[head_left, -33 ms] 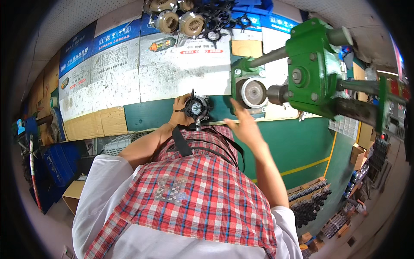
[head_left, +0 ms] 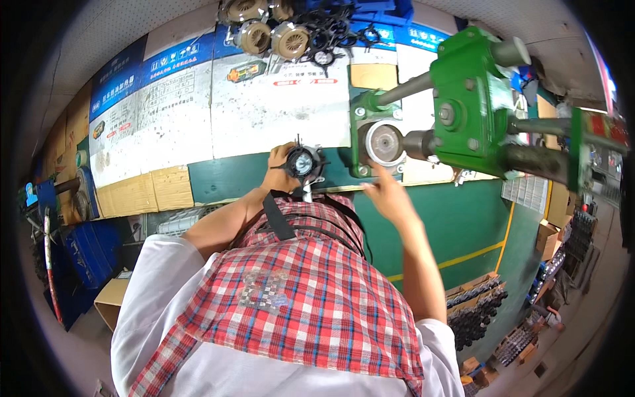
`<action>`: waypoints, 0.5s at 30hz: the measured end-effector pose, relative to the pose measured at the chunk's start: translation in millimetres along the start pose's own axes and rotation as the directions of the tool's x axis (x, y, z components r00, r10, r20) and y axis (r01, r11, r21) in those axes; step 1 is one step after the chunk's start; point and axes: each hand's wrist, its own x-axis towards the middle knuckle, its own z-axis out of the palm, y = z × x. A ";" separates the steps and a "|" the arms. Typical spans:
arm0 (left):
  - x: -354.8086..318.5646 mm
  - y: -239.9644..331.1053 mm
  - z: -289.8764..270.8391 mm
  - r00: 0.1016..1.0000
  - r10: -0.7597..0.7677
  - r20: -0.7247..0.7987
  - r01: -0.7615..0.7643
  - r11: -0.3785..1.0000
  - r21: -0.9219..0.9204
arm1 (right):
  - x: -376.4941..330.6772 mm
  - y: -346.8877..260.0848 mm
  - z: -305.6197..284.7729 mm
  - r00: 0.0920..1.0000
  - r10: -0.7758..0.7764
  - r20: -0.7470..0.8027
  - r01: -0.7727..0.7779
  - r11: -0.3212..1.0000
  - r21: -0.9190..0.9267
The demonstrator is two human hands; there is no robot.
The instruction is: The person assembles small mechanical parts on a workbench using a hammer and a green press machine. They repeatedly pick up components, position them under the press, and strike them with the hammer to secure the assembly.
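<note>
At the bench's near edge, my left hand [head_left: 278,173] is wrapped round the left side of a round metal housing with a black pronged ring on top [head_left: 302,163]. A silvery stub points from it toward my body. My right hand [head_left: 391,197] is just in front of a green press [head_left: 466,109], its index finger stretched forward and thumb apart, with nothing visible in it. The fingertip comes close to the round metal seat [head_left: 384,143] on the press base; whether it touches cannot be made out.
Beige finned fan parts [head_left: 290,41] and a heap of black pronged rings [head_left: 327,36] lie at the bench's far side, by a blue bin [head_left: 393,12]. Printed cardboard sheets [head_left: 278,106] cover the bench top. Racks of black parts [head_left: 479,314] stand low at the right.
My right hand has moved a little right and nearer to me, in front of the press base. My left hand still holds the housing. The view has shifted slightly.
</note>
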 end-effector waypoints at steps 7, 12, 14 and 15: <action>97.3 89.1 71.8 0.931 0.357 0.075 -0.352 0.933 -0.070 | -55.3 98.4 -272.7 0.744 -0.111 -0.659 0.390 0.873 0.293; 122.7 117.9 116.9 0.962 0.248 0.114 -0.239 0.967 -0.088 | -88.4 15.1 -416.1 0.267 -0.497 -0.826 0.139 0.868 -0.477; 132.3 109.9 150.6 0.935 0.331 0.124 -0.330 0.944 -0.031 | -119.7 -35.8 -427.8 0.296 -0.649 -0.701 -0.206 0.673 -0.710; 133.8 103.7 161.3 0.925 0.355 0.132 -0.360 0.933 0.013 | -127.8 -55.1 -428.5 0.326 -0.697 -0.639 -0.308 0.560 -0.769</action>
